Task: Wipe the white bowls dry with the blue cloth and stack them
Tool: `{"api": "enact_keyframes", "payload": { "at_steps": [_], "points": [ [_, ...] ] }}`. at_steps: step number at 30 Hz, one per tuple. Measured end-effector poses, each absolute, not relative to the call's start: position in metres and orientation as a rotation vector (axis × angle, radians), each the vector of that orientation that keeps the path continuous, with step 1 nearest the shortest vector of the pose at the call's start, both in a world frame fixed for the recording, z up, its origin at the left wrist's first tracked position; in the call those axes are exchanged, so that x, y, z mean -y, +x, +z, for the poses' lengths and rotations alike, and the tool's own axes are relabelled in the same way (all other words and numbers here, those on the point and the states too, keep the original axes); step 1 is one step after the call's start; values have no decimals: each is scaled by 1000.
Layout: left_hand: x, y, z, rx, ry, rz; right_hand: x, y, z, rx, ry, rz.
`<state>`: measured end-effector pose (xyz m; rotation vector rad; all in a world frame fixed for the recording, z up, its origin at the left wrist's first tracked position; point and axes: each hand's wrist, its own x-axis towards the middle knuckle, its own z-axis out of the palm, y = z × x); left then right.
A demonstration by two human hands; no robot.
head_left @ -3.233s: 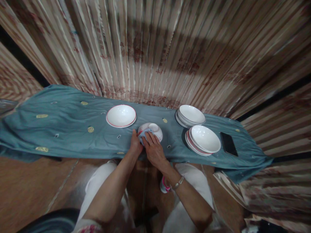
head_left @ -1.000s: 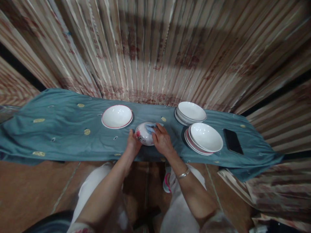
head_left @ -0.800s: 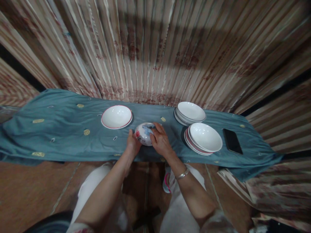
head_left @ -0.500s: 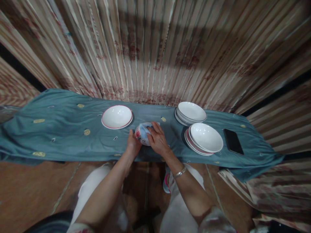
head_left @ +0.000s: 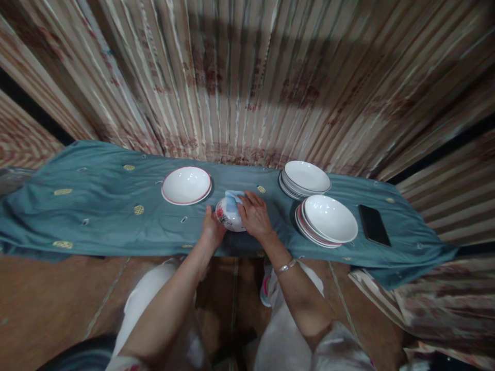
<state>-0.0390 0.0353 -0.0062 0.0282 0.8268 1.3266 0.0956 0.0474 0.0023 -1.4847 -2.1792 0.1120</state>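
Between my hands is a white bowl [head_left: 232,222] with red and dark floral decoration, its outer side turned up toward me. My left hand [head_left: 213,226] grips the bowl at its left side, thumb pointing up and the other fingers hidden beneath. A light blue cloth [head_left: 233,201] lies against the bowl's surface. My right hand [head_left: 255,214] presses the cloth on the upper right of the bowl, its fingers closed over the cloth's edge. Just beyond my left hand sits a white bowl with a red rim [head_left: 186,185], stacked on another.
A stack of white bowls with a dark rim [head_left: 307,176] stands at the back right. Nearer is a second stack of white bowls [head_left: 330,219], some red-rimmed. Right of it lies a black phone [head_left: 374,224]. A teal cloth [head_left: 112,221] covers the narrow table; a patterned curtain [head_left: 240,77] hangs behind.
My right hand has shifted slightly with the cloth toward the bowl's far side, baring more of the bowl's near surface. My left hand keeps its hold.
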Motion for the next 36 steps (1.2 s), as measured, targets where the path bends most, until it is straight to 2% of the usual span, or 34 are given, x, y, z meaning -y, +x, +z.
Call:
{"api": "enact_keyframes", "payload": {
  "at_steps": [9,24,36],
  "points": [
    [-34,-40,-7,-819,78,1311,-42,108,7,2144,-1495,62],
    [-35,-38,-8,-862,60,1337,-30,114,-3,2147,-1241,279],
    [-34,-39,-4,-828,38,1322,-29,79,3,2403,-1264,96]
  ]
}}
